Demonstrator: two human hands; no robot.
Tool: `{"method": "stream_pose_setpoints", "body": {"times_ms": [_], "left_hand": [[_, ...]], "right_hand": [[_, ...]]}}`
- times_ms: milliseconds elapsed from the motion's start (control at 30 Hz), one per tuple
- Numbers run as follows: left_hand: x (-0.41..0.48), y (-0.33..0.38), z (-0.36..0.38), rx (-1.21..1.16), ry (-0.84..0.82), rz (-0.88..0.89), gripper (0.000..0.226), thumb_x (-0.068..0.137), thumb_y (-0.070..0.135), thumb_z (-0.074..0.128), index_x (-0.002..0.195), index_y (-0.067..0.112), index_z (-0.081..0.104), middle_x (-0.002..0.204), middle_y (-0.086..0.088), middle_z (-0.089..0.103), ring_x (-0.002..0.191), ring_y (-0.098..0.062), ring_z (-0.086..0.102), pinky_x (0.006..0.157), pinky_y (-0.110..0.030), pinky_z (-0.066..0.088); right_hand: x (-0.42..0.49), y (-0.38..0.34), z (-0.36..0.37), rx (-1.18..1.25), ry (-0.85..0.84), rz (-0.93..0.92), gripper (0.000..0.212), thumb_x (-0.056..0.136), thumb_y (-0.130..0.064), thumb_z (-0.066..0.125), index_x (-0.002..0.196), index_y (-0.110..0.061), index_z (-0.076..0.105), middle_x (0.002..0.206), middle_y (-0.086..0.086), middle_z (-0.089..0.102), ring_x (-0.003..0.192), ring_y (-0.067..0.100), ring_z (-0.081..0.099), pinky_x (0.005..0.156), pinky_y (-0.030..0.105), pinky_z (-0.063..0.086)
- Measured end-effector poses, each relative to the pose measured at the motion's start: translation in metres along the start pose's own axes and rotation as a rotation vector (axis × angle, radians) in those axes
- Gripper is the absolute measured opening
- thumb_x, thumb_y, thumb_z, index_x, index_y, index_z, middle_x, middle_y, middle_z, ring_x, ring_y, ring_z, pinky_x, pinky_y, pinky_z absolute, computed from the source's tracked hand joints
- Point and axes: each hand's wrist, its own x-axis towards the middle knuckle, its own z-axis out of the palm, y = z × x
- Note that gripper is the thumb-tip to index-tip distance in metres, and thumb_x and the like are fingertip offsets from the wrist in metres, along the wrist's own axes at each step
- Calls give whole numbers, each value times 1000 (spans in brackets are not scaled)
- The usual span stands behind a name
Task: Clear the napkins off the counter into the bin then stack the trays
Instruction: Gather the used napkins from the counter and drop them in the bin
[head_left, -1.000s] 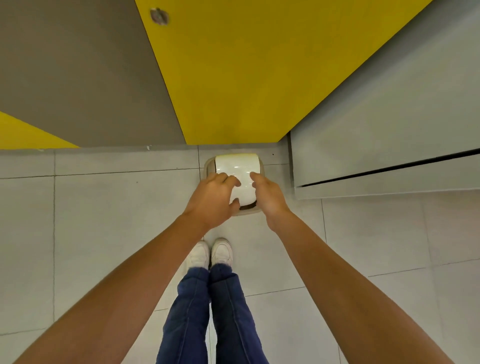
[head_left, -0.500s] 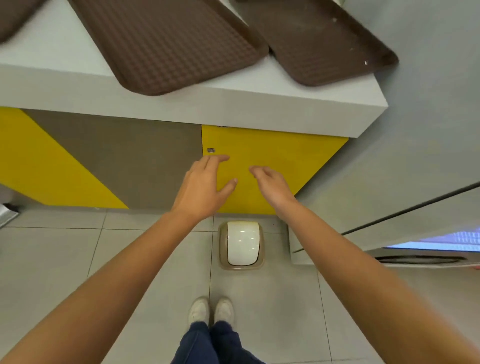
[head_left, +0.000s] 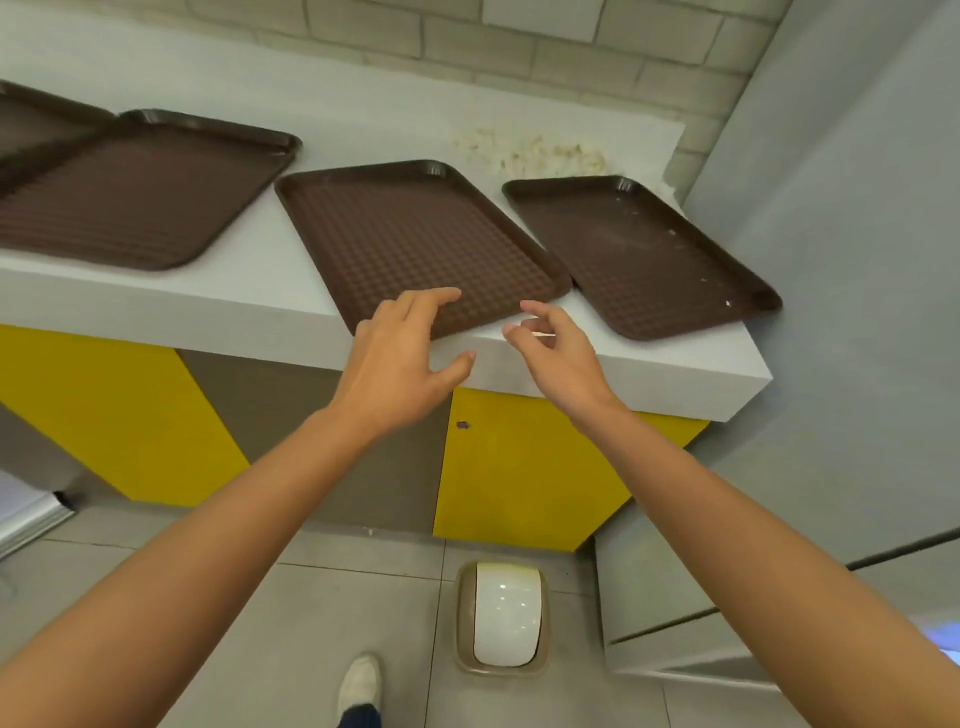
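Both grips were empty, fingers spread: left grip (head_left: 400, 364) and right grip (head_left: 561, 353) had risen from the bin (head_left: 501, 621), below the middle tray (head_left: 415, 234), to that tray's near edge on the worktop (head_left: 260, 306). Napkin clearing appeared finished; stacking was probably next.

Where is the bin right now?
In the head view the bin sits on the floor, low and right of centre, in front of the yellow cabinet door and right of the white shoe.

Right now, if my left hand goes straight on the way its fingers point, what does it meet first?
Probably the near rim of the middle tray; the left hand overlaps it in view, though its height above is unclear.
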Motion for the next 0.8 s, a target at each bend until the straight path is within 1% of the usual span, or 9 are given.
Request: {"method": "stream_pose_setpoints", "body": {"times_ms": [133, 233, 400, 533, 667, 800], "left_hand": [[41, -17, -20, 25, 21, 12, 63, 84, 43, 61, 139, 24, 36, 140, 2, 44, 128, -21, 40, 103, -44, 32], [78, -33, -36, 38, 32, 21, 63, 84, 44, 60, 139, 24, 36, 140, 2, 44, 127, -21, 40, 103, -43, 31], [140, -61, -54, 31, 31, 52, 61, 84, 46, 59, 138, 25, 37, 138, 2, 45, 127, -19, 40, 104, -42, 30], [174, -81, -52, 30, 8, 86, 59, 85, 46, 57, 137, 25, 38, 137, 3, 46, 126, -19, 41, 103, -41, 31], [193, -92, -40, 10, -28, 84, 60, 85, 47, 57, 138, 26, 37, 137, 4, 45, 126, -18, 40, 104, -41, 30], [226, -107, -22, 15, -64, 89, 62, 85, 47, 56, 139, 25, 35, 137, 3, 45, 127, -18, 39, 104, -40, 30]], "right_hand": [[36, -33, 9, 21, 29, -56, 53, 88, -36, 60, 137, -24, 41, 121, -4, 52, 109, 10, 51, 89, 23, 41], [69, -56, 17, 42, 62, -74, 54, 88, -36, 60, 137, -24, 40, 122, -3, 53, 110, 12, 52, 89, 24, 41], [118, -84, 27, 39, 103, -79, 55, 89, -38, 59, 139, -24, 39, 123, -6, 51, 110, 9, 50, 87, 23, 39], [147, -88, 33, 28, 140, -46, 54, 89, -39, 58, 138, -27, 40, 126, -4, 51, 113, 11, 50, 92, 27, 44], [167, -80, 34, 8, 144, -16, 54, 89, -39, 58, 138, -27, 39, 125, -5, 51, 115, 11, 50, 89, 24, 40], [204, -73, 35, -15, 175, 15, 53, 89, -37, 59, 138, -25, 40, 126, -3, 51, 114, 11, 51, 89, 23, 40]]}}
